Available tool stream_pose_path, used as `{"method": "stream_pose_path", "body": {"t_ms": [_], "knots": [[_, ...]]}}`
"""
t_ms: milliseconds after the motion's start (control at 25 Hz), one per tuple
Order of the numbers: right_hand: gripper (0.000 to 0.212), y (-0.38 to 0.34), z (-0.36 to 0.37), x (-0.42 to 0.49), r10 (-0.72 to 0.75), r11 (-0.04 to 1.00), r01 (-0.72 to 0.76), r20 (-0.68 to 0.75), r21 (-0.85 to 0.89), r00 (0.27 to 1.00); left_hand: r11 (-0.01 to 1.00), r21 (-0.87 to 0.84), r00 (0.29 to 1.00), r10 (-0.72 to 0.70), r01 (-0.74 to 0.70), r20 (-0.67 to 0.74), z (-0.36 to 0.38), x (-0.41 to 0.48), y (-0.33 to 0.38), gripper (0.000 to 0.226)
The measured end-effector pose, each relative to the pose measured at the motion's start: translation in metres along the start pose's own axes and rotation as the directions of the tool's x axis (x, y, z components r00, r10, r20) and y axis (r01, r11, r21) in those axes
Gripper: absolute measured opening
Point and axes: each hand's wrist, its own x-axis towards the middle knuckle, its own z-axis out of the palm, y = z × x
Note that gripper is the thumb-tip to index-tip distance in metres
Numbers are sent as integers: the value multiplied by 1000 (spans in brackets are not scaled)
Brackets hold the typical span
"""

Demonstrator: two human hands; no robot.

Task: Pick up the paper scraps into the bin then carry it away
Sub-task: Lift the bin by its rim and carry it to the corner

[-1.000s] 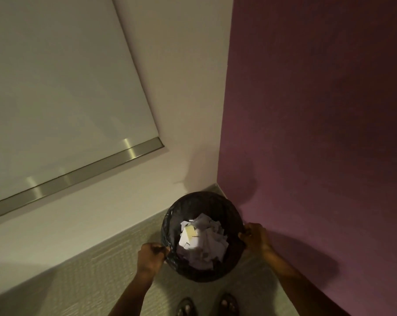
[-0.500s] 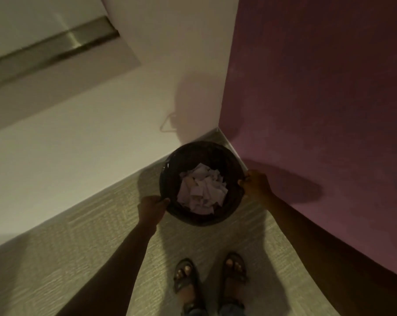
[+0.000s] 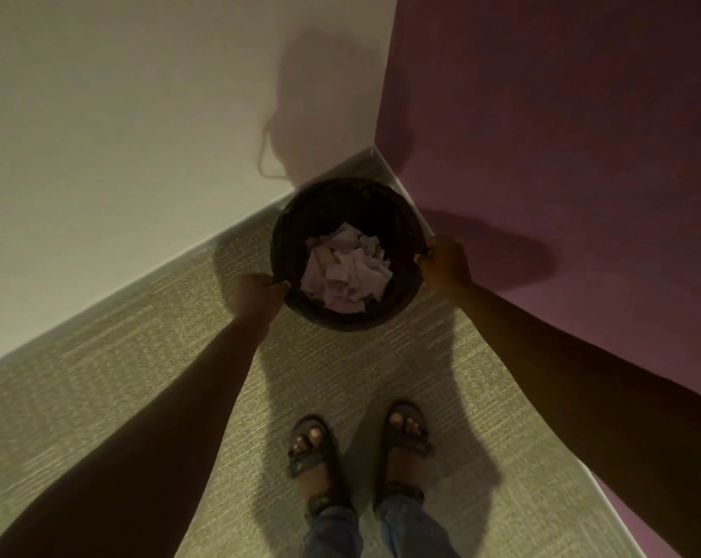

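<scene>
A round black bin (image 3: pixel 340 203) lined with a dark bag sits low in the corner where two walls meet. White paper scraps (image 3: pixel 346 273) are piled inside it. My left hand (image 3: pixel 258 294) grips the bin's rim on its left side. On the opposite side my right hand (image 3: pixel 443 261) grips the rim. Both arms reach straight down to it.
A white wall (image 3: pixel 119 134) runs along the left and a purple wall (image 3: pixel 562 134) along the right, meeting just behind the bin. Beige carpet (image 3: pixel 119 376) covers the floor. My two sandalled feet (image 3: pixel 360 449) stand just behind the bin.
The bin has gone down and toward the corner, held in both hands. My view has tilted down, so the whiteboard is out of sight and my feet show.
</scene>
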Motion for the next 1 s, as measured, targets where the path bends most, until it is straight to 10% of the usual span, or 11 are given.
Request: {"method": "stream_pose_path", "body": {"t_ms": [720, 840, 1000], "knots": [[31, 2, 16, 0, -91, 994, 93, 41, -65, 995, 988, 135, 997, 70, -73, 22, 11, 14, -35, 33], [51, -17, 5, -25, -344, 893, 301, -77, -334, 936, 860, 457, 961, 274, -227, -39, 6, -5, -30, 57], [61, -45, 6, -64, -589, 750, 507, -82, -425, 804, 537, 615, 703, 711, -578, 40, 9, -40, -2, 57]]}}
